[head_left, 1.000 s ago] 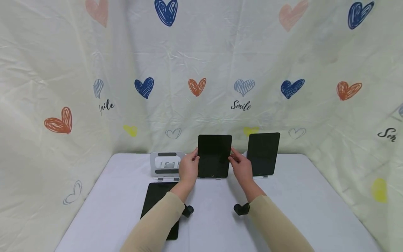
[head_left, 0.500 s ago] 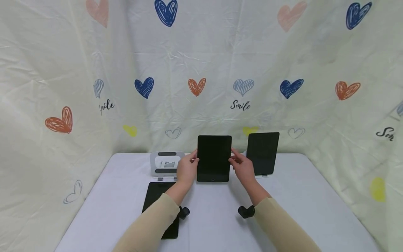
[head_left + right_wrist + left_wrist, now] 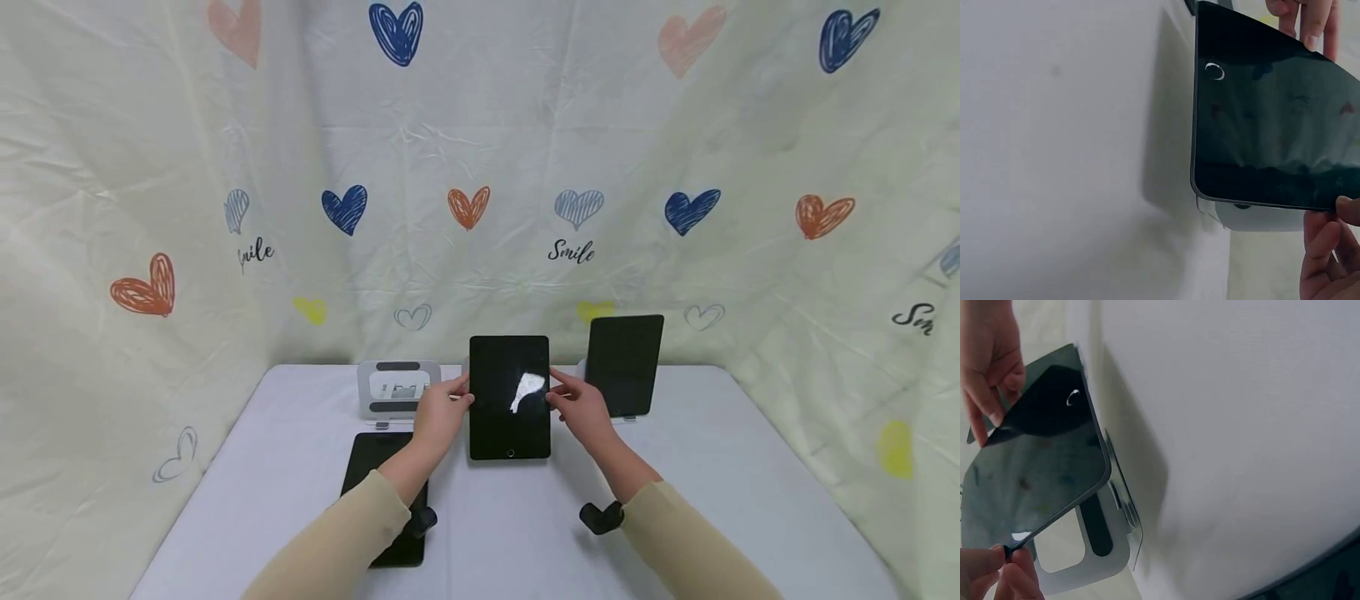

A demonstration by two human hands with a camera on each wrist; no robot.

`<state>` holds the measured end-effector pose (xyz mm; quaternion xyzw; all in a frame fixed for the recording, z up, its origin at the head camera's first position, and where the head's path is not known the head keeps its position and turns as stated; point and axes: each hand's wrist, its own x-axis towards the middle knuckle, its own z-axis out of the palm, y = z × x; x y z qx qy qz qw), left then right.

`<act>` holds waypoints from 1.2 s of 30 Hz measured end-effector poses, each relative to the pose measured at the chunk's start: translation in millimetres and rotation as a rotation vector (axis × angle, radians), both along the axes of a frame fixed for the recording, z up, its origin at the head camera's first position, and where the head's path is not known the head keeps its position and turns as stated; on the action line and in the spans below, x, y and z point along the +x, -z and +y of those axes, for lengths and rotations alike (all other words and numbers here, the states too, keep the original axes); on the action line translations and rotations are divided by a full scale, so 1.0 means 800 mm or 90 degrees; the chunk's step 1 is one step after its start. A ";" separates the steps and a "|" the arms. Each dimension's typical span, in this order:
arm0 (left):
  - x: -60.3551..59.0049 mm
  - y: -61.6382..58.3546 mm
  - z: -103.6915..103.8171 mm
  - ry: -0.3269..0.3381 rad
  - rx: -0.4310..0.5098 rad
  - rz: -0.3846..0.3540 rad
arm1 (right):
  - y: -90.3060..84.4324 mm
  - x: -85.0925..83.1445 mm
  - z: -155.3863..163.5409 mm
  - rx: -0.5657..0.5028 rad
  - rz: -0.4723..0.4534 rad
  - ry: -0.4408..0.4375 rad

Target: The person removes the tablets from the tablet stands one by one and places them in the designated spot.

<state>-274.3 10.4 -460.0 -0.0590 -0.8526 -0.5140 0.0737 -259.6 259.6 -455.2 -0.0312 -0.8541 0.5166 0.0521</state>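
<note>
I see the middle tablet held above the desk, just in front of its stand. My left hand pinches its edge at 9 o'clock; my right hand pinches the edge at 3 o'clock. A second tablet leans on a stand at 2 o'clock. An empty stand sits at 10 o'clock, and a third tablet lies flat at 8 o'clock, partly under my left sleeve.

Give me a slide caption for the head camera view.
Both hands, left and right, hold a dark tablet by its side edges above a white table.
</note>
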 end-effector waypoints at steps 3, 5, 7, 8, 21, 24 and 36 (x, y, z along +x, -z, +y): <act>0.007 0.000 -0.005 0.026 0.009 -0.026 | 0.002 0.006 0.001 -0.003 -0.019 -0.009; 0.012 0.000 -0.009 0.044 0.013 -0.049 | 0.004 0.011 0.001 -0.003 -0.032 -0.013; 0.017 0.003 -0.012 0.058 0.007 -0.070 | 0.007 0.015 0.001 -0.004 -0.048 -0.015; 0.020 0.004 -0.014 0.063 0.005 -0.078 | 0.008 0.018 0.001 -0.003 -0.056 -0.016; 0.048 0.028 -0.028 0.098 0.022 -0.157 | 0.025 0.047 -0.009 -0.017 -0.132 -0.025; 0.053 0.033 -0.029 0.096 0.017 -0.176 | 0.030 0.052 -0.012 -0.010 -0.143 -0.023; 0.068 0.049 -0.028 0.125 -0.027 -0.230 | 0.042 0.068 -0.015 0.011 -0.211 -0.035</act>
